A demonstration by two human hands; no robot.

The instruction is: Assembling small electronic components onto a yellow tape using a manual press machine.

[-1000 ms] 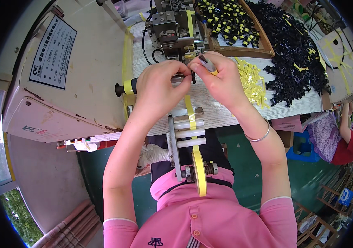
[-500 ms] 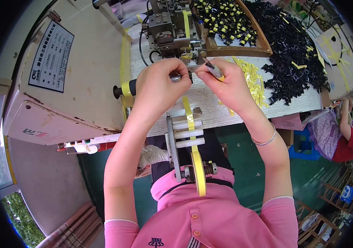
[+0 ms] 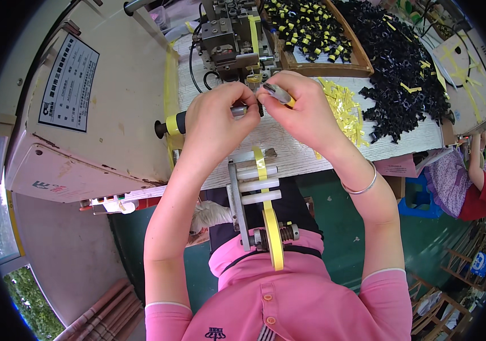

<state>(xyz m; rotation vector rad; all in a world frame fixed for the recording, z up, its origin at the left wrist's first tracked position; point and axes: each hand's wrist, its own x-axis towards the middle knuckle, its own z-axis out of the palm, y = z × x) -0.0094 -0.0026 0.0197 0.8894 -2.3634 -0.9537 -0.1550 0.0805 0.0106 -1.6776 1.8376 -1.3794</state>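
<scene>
Yellow tape [image 3: 266, 196] runs up from a small reel [image 3: 275, 238] at my waist, over white rollers [image 3: 257, 184] on a metal bracket, toward my hands at the counter [image 3: 311, 145] edge. My left hand [image 3: 216, 119] is closed in a grip on a tool with a black and yellow handle [image 3: 170, 124] that sticks out to the left; its tip is hidden behind my fingers. My right hand [image 3: 305, 111] pinches a small metal-looking piece [image 3: 277, 92] with a yellow end, held just in front of the grey machine head [image 3: 233, 42]. The two hands touch at the fingertips, right under the machine's tape outlet. I cannot tell what sits between the fingers; too small.

Around: a wooden tray [image 3: 317, 37] of black parts wrapped in yellow, a big heap of loose black parts [image 3: 402, 62] to the right, and yellow tape scraps [image 3: 342, 105] by my right wrist. A cream cabinet [image 3: 84, 102] stands to the left. Another person in red [image 3: 482, 193] works at the far right, well apart.

Risks as I judge them: the piece is tiny and pinched only at the tips, so it could slip and drop among the scraps. The tape could twist or come off the rollers if pulled sideways. The tool tip works close to my right fingers, so a slip could jab them. The machine head is very near both hands.
</scene>
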